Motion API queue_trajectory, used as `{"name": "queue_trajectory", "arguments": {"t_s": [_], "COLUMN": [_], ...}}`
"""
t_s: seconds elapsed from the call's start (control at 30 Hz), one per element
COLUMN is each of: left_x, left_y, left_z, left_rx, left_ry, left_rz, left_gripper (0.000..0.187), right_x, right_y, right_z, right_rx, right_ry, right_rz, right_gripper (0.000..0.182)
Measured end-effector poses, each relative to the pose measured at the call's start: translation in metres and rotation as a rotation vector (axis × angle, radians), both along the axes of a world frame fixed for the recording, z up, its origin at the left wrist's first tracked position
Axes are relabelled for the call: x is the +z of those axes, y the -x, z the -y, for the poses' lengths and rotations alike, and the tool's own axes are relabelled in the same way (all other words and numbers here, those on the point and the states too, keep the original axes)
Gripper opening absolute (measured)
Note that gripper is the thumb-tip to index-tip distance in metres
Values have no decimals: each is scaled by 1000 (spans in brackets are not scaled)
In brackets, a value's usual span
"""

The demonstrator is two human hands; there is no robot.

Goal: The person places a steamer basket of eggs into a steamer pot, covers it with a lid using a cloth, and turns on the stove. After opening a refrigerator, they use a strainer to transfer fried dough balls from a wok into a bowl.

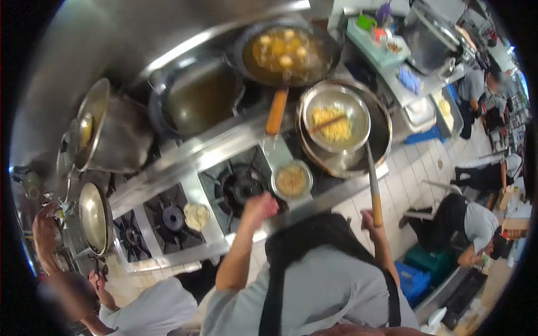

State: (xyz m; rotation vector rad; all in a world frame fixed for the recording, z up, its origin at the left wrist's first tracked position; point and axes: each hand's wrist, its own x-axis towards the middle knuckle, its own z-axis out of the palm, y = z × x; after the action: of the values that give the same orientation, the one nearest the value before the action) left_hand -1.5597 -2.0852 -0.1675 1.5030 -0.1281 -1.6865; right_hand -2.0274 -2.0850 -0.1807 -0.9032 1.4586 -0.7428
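My left hand (261,208) is blurred over the front of the range, near a burner (241,183) and a small metal bowl (292,180) of brown crumbly food. Its fingers look curled, but the blur hides whether they hold anything. My right hand (367,219) is closed at the wooden handle of a long-handled metal strainer (364,134). That strainer rests over a wide pot (384,126) and contains yellow fried food (336,126) with a brown stick lying across it. Another wooden handle (276,113) sticks out from a wok (319,64), where pale round pieces float in bubbling oil.
A second wok (204,95) of dark oil stands left of the first. A pale lump (196,217) sits by a burner. At left, a co-worker (151,305) holds a frying pan (94,218). Other people work at right. A side counter (428,87) holds a tray.
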Motion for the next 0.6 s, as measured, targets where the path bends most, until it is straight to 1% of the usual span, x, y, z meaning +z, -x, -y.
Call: {"name": "queue_trajectory", "arguments": {"t_s": [0.03, 0.07, 0.1, 0.13, 0.2, 0.27, 0.4, 0.5, 0.53, 0.6], "left_x": [-8, 18, 40, 57, 107, 134, 171, 187, 189, 193], "left_y": [-12, -20, -27, -35, -44, -49, -41, -21, -18, -10], "left_z": [4, 14, 27, 37, 56, 68, 92, 108, 113, 125], "left_rx": [77, 96, 105, 137, 154, 139, 27, 2, -4, -26], "left_ry": [93, 155, 175, 256, 330, 441, 503, 518, 532, 548], "left_rz": [-122, -126, -59, -54, -63, -103, -159, -217, -281, -412], "left_gripper": [37, 37, 41, 46, 56, 58, 60, 66, 66, 67], "right_x": [0, 1, 27, 24, 5, 0, 0, -4, -7, -12], "right_y": [0, 0, -14, -13, -5, -2, -1, 4, 7, 14], "right_z": [-1, 1, 6, 9, 15, 20, 25, 31, 34, 42], "right_rx": [4, -13, 9, 16, 2, 6, 6, 8, 14, 44], "right_ry": [24, -49, -32, -58, -136, -141, -100, -154, -192, -166], "right_rz": [-10, 14, -56, -44, -94, -109, -105, -97, -85, -134], "right_gripper": [27, 27, 27, 27, 27, 28, 28, 30, 30, 29]}}
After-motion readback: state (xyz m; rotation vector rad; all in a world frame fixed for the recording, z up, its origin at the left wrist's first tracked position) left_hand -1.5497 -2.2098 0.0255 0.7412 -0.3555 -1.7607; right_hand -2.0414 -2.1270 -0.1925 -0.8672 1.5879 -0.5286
